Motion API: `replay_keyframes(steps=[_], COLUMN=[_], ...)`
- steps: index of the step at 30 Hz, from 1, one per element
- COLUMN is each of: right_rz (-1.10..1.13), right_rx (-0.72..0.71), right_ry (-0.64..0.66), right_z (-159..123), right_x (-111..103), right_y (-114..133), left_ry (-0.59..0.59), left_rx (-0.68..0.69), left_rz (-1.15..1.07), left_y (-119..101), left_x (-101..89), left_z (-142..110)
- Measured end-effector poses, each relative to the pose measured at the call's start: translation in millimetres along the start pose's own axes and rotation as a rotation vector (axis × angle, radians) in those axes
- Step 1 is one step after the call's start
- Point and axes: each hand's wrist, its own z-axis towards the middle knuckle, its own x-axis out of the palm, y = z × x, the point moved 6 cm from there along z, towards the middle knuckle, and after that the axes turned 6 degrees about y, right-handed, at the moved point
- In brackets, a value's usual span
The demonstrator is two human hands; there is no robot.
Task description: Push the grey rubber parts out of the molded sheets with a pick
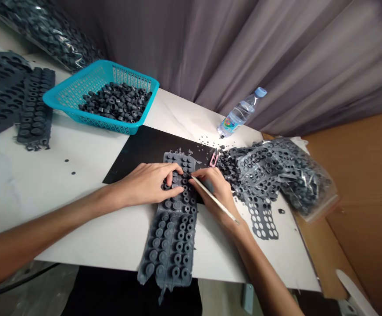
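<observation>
A long grey moulded rubber sheet (169,239) with rows of round knobs lies lengthwise in front of me and overhangs the near table edge. My left hand (151,182) holds its upper part, thumb and bent fingers pressed among the knobs. In my right hand (215,188) is a slim white pen-like stick (215,199), its far end at the sheet's right-hand rows; the tip is too small to make out. Under the far part of the sheet is a black mat (134,153). Pink-handled thread snips (214,158) lie just beyond my right hand.
A blue basket (101,123) of small dark rubber pieces stands back left, near more moulded sheets (36,105) and a filled plastic bag (59,39). At right lie loose pieces, punched sheets (263,171) and another bag (309,193). A water bottle (241,113) leans by the curtain (243,52).
</observation>
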Motion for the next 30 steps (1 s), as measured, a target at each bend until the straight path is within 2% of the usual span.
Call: replay_keyframes(steps=[3,12,21,25,30], right_rz=[0.006,-0.056,-0.105,-0.177,-0.399], right_rx=[-0.072,-0.157,-0.115,-0.089,-0.143], right_ry=[0.038,0.089,0.070,0.074,0.093], right_z=[1,1,-1,-1,-3], right_x=[3,4,4,7,20], right_y=[6,3,11,11,8], left_ry=[-0.028,-0.092,-0.101,-0.101,-0.093], left_rx=[-0.020,-0.056,-0.037,-0.034,-0.037], left_rz=[-0.020,-0.041,-0.026,-0.011,0.006], left_y=[1,3,5,5,4], left_x=[-0.7,3.1,4.5,4.5,4.6], left_z=[1,4,6,6,5])
